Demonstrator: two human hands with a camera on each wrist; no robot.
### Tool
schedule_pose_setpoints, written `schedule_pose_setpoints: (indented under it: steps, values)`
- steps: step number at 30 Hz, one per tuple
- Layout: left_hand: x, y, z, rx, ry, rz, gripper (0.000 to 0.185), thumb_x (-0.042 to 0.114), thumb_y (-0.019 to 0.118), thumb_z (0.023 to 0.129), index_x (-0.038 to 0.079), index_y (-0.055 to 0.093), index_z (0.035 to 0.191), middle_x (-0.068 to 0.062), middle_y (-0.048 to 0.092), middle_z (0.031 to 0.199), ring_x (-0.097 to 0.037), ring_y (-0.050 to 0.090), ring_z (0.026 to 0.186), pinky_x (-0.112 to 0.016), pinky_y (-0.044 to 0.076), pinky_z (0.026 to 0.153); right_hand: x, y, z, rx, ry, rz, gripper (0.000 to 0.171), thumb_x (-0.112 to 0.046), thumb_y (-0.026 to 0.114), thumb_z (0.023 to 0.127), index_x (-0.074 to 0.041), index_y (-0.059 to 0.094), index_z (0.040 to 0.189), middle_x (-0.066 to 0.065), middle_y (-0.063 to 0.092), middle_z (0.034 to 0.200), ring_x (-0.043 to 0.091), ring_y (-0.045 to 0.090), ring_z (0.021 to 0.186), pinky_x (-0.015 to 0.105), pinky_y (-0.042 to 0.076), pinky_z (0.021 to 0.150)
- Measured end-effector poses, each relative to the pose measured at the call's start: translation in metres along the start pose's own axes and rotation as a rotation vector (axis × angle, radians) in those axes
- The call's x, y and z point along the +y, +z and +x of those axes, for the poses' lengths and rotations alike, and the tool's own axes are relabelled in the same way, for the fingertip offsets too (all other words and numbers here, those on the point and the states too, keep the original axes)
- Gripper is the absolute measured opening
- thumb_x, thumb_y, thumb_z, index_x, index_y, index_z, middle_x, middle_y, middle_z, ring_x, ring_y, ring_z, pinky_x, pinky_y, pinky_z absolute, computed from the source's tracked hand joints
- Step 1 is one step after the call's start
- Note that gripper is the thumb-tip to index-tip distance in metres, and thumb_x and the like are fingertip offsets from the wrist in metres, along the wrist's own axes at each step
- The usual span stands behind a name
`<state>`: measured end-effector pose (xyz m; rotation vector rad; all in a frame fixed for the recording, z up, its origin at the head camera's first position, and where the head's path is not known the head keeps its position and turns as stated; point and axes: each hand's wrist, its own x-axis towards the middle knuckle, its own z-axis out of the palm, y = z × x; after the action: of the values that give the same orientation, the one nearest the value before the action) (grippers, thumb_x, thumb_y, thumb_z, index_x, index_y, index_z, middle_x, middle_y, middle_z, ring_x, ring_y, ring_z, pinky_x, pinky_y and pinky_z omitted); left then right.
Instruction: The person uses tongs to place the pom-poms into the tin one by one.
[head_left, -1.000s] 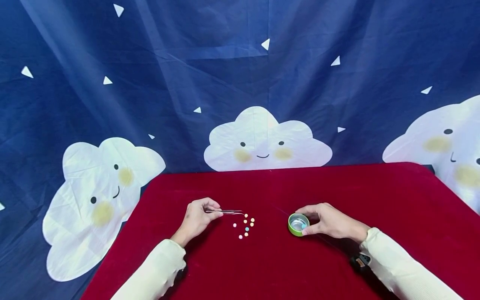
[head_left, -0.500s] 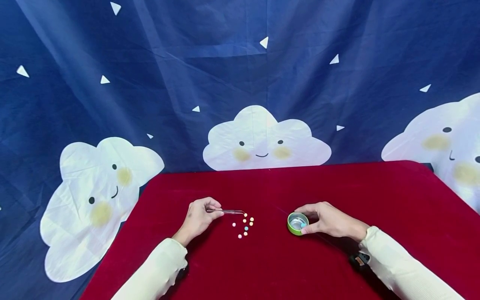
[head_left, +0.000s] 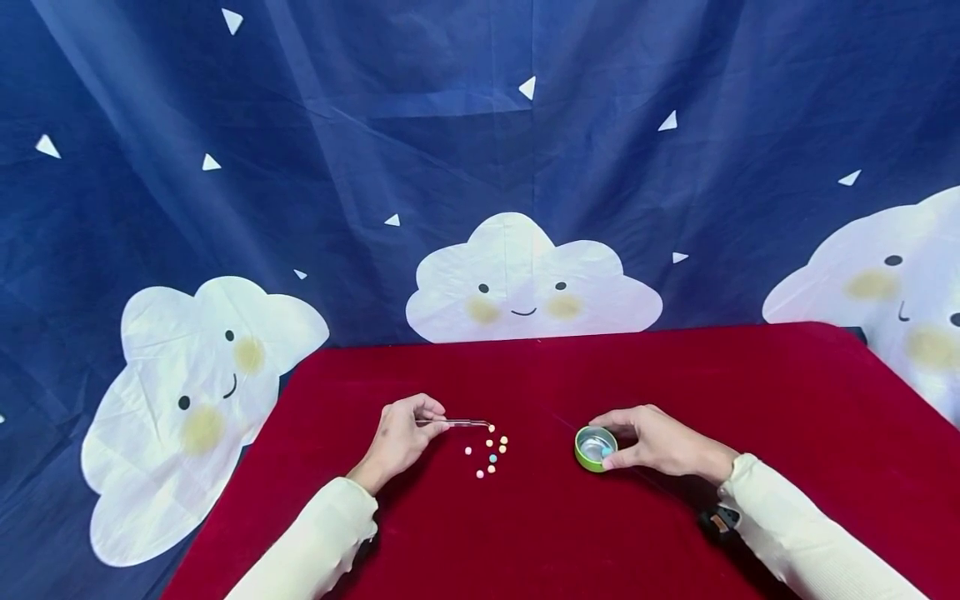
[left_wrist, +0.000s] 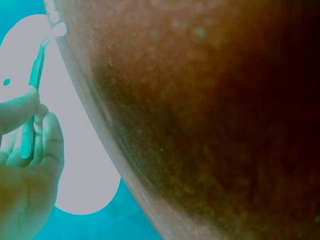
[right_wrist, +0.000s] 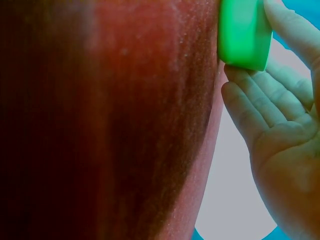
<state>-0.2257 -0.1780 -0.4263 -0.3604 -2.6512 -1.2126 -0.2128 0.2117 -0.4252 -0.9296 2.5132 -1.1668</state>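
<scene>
Two hands rest on our red bench (head_left: pixel 675 375). Our left hand (head_left: pixel 397 437) pinches the tweezers (head_left: pixel 457 423) between thumb and fingers (left_wrist: pixel 50 137); their long axis runs level, tips pointing right, ending just above the small beads (head_left: pixel 489 451). Right of the beads, well apart from them, our right hand (head_left: pixel 660 442) grips the green tin (head_left: pixel 596 448), fingers curled round its far wall, thumb on the near rim, its mouth upward.

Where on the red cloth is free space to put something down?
Free: the back strip of the red cloth toward the backdrop, and its right part beyond the right hand. Crowded: between tweezers, beads and green tin.
</scene>
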Motion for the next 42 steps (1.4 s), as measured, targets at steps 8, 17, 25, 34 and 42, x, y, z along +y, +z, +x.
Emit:
schedule_pose_setpoints:
  steps: [8, 17, 25, 34, 42]
  values:
    - [0.005, 0.000, 0.001, 0.005, 0.000, -0.011, 0.019, 0.002, 0.085, 0.076, 0.006, 0.072, 0.088, 0.004, 0.071, 0.077, -0.008, 0.067, 0.072, -0.026, 0.056, 0.073, 0.000, 0.000, -0.002, 0.002, 0.002, 0.004, 0.050, -0.025, 0.083, 0.083, -0.003, 0.066, 0.124, 0.003, 0.070, 0.115, 0.019, 0.067, 0.103, 0.032, 0.054, 0.089]
    - [0.017, 0.005, 0.000, -0.010, 0.021, -0.052, 0.018, 0.001, 0.085, 0.077, 0.003, 0.072, 0.090, 0.004, 0.071, 0.077, -0.008, 0.066, 0.070, -0.024, 0.054, 0.071, 0.001, 0.001, -0.002, 0.002, 0.008, 0.012, 0.049, -0.023, 0.083, 0.083, -0.002, 0.066, 0.124, 0.004, 0.070, 0.116, 0.020, 0.067, 0.105, 0.030, 0.053, 0.090]
    - [0.030, 0.010, -0.001, -0.037, 0.025, -0.092, 0.018, 0.002, 0.085, 0.077, 0.005, 0.072, 0.090, 0.003, 0.072, 0.078, -0.008, 0.066, 0.070, -0.023, 0.054, 0.071, 0.003, 0.003, -0.002, 0.004, 0.011, 0.025, 0.049, -0.022, 0.083, 0.082, -0.002, 0.066, 0.124, 0.004, 0.070, 0.115, 0.020, 0.067, 0.103, 0.031, 0.054, 0.090]
    - [0.039, 0.019, 0.002, -0.053, 0.071, -0.123, 0.018, 0.004, 0.085, 0.077, 0.004, 0.072, 0.089, 0.001, 0.073, 0.079, -0.009, 0.066, 0.070, -0.023, 0.053, 0.067, 0.004, 0.003, -0.002, 0.003, 0.010, 0.019, 0.050, -0.023, 0.083, 0.082, -0.002, 0.066, 0.124, 0.003, 0.070, 0.115, 0.019, 0.067, 0.103, 0.031, 0.053, 0.090]
    - [0.049, 0.027, 0.003, -0.109, 0.055, -0.164, 0.017, 0.005, 0.084, 0.080, 0.005, 0.072, 0.091, 0.000, 0.074, 0.081, -0.009, 0.067, 0.071, -0.023, 0.053, 0.062, 0.002, 0.003, -0.001, 0.006, 0.014, 0.014, 0.052, -0.023, 0.084, 0.082, -0.001, 0.065, 0.125, 0.003, 0.070, 0.115, 0.018, 0.067, 0.103, 0.032, 0.053, 0.090]
